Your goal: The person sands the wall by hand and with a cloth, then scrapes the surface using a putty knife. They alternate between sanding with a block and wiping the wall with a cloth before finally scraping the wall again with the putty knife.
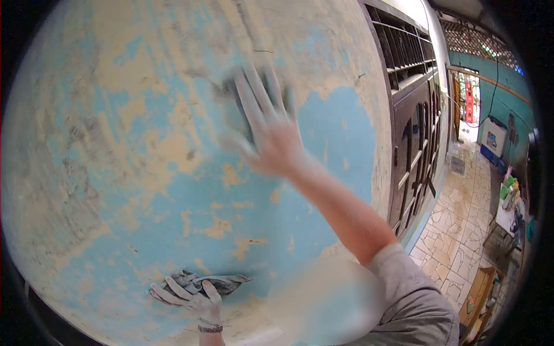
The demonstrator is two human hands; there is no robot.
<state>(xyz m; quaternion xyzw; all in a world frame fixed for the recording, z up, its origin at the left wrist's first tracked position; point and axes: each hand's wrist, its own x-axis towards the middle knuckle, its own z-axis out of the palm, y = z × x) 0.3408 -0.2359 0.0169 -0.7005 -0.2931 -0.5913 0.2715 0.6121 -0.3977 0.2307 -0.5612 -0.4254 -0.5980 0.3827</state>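
Note:
My right hand [268,130] is pressed against a wall [225,190] of worn blue paint and beige patches. Its fingers lie stretched out over a dark flat sheet [245,115], perhaps sandpaper, whose edges show beside the fingers. Motion blurs this hand, and most of the sheet is hidden under it. Lower down, my left hand [193,297], with bracelets at the wrist, has its fingers over a crumpled grey cloth [231,282] and holds it against the wall.
To the right of the wall patch is a dark door [412,144] with a barred opening [401,43] above. Beyond lies a tiled floor [456,219] with a white table [508,213] bearing several items, a wooden box [479,303] and a white appliance [494,135].

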